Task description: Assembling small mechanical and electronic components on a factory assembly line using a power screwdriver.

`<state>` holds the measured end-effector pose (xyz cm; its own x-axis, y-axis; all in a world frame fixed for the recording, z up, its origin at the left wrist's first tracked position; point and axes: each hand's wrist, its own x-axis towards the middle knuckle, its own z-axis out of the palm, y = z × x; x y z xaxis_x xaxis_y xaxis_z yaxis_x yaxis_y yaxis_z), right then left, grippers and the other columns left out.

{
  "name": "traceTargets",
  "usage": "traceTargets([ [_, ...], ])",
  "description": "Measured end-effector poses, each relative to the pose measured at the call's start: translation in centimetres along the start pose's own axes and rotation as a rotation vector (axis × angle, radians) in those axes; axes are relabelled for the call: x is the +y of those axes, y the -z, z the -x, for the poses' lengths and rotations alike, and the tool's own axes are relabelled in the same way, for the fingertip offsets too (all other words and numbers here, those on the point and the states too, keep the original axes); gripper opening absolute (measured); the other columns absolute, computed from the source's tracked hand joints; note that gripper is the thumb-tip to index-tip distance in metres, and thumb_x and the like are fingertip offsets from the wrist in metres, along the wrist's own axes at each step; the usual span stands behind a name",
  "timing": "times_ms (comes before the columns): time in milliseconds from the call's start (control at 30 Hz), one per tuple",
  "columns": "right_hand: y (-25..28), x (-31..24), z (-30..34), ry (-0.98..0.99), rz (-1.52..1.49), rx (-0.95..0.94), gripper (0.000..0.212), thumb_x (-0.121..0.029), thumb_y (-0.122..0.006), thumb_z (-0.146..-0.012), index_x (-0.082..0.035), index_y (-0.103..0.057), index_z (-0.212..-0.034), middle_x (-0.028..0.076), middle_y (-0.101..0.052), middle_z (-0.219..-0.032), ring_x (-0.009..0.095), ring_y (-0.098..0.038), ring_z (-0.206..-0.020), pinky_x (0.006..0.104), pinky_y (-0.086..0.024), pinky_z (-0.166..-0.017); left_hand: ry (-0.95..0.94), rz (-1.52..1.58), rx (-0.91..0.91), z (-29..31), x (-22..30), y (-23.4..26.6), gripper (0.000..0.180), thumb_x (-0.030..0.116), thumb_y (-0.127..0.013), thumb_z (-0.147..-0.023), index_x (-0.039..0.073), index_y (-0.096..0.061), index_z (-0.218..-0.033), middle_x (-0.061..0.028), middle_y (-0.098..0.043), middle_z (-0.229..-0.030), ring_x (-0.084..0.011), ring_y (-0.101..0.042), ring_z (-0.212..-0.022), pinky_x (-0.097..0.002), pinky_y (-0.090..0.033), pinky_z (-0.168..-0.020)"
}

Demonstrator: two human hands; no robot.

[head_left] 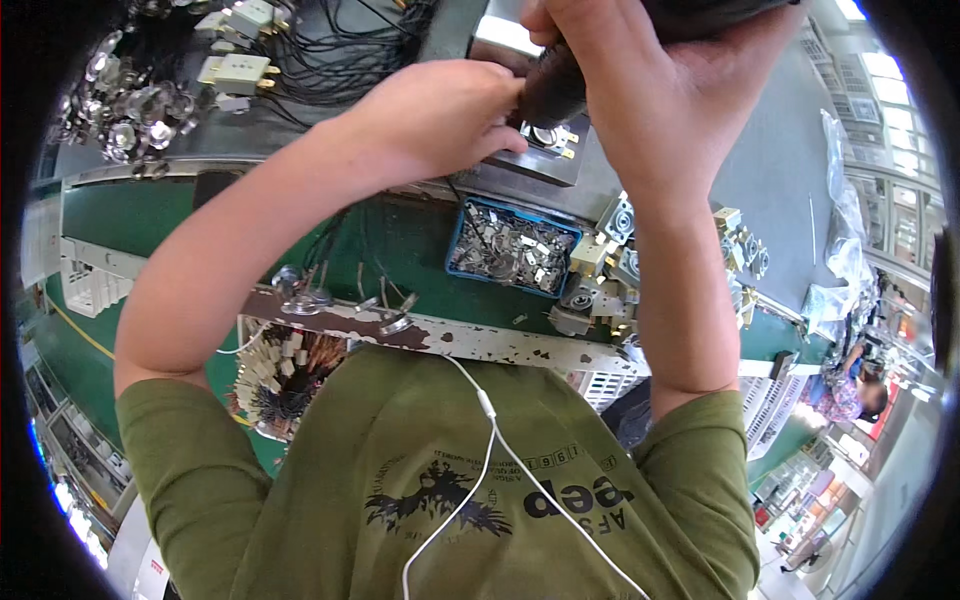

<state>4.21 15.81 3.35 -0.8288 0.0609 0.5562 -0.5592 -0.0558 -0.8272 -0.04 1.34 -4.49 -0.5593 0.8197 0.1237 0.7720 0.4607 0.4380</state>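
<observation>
My right hand (640,80) is closed around a dark rounded handle (553,88) of a bench tool at the top of the view. My left hand (450,110) is beside it, its fingertips pinched together at the handle's lower end, just above a small round metal part with brass tabs (548,136) that sits on a grey metal block (535,165). Whether the left fingers hold anything is hidden. Both forearms reach up from my olive green shirt.
A blue tray (455,240) of small metal pieces lies below the block, with several grey metal brackets (600,270) to its right. White plugs on black wires (240,70) and shiny round parts (120,105) are at the upper left. A bin of wired pieces (285,375) sits by my chest.
</observation>
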Motion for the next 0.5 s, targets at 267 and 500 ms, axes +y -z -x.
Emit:
traceTargets([
  [267,5.8,-3.7,-2.8,0.191,0.38,0.129,0.03,-0.008,-0.07,-0.099,0.009,-0.055,-0.118,0.023,-0.072,-0.111,0.016,-0.065,-0.066,0.029,-0.055,-0.063,-0.352,-0.008,0.174,-1.1,1.0,-0.1,0.019,0.022,-0.071,-0.089,0.013,-0.071,-0.106,-0.0067,-0.065,-0.092,-0.0281,-0.068,-0.092,-0.0428,-0.055,-0.078],
  [500,4.1,-3.3,-2.9,0.413,0.723,0.5,0.028,-0.019,-0.063,-0.105,0.0,-0.053,-0.123,0.024,-0.057,-0.142,0.025,-0.064,-0.109,0.0382,-0.052,-0.097,-0.277,-0.077,0.172,1.3,1.0,-0.4,0.026,0.03,-0.075,-0.087,0.024,-0.074,-0.112,0.0007,-0.07,-0.092,-0.0205,-0.068,-0.093,-0.0384,-0.049,-0.078],
])
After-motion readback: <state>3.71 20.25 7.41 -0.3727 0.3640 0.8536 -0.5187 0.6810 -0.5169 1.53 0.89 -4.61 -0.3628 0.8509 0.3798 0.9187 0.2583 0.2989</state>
